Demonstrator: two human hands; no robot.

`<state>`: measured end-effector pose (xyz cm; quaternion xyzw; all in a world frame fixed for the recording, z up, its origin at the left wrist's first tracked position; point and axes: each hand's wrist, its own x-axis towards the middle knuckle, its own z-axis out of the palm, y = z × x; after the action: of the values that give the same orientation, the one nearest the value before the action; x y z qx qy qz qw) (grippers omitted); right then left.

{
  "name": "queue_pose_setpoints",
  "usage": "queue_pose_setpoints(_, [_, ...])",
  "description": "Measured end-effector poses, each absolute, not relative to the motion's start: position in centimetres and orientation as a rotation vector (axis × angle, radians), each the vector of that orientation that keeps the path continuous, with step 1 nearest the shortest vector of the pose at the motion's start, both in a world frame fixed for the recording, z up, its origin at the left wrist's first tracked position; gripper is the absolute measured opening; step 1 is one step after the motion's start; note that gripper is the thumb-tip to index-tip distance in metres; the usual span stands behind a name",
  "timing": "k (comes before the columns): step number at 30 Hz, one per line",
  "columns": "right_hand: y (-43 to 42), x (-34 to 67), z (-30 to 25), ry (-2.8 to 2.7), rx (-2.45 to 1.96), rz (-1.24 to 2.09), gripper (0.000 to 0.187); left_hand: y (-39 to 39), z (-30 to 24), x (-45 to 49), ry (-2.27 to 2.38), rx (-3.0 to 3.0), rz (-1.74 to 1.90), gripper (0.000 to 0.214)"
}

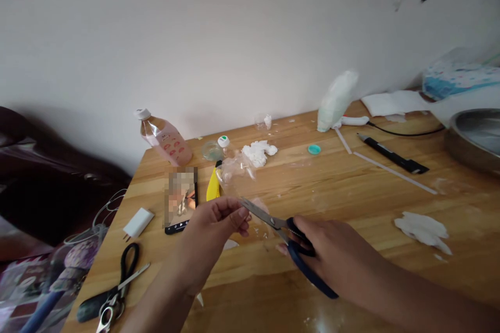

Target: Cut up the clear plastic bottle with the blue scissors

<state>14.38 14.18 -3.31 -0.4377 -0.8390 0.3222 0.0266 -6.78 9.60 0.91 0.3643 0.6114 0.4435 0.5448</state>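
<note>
My right hand [336, 257] grips blue-handled scissors [291, 242], whose blades point left and up toward my left hand. My left hand [216, 229] pinches a small piece of clear plastic [255, 207] at the blade tips; its fingers are closed. Both hands hover over the wooden table [351, 197]. Small clear scraps lie on the table under them.
A phone [180, 199], a white charger [138, 222], black scissors [117, 291], a pink bottle [166, 140], a yellow cutter [213, 187], cut clear bottle parts [234, 166], tissues [422, 229], a teal cap [314, 149], a black pen [392, 155] and a steel bowl [474, 138] sit around.
</note>
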Motion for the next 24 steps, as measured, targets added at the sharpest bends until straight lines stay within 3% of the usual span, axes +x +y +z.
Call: queue_pose_setpoints(24, [14.08, 14.80, -3.84, -2.696, -1.318, 0.958, 0.021, 9.53, 0.89, -6.19, 1.553, 0.925, 1.015, 0.012])
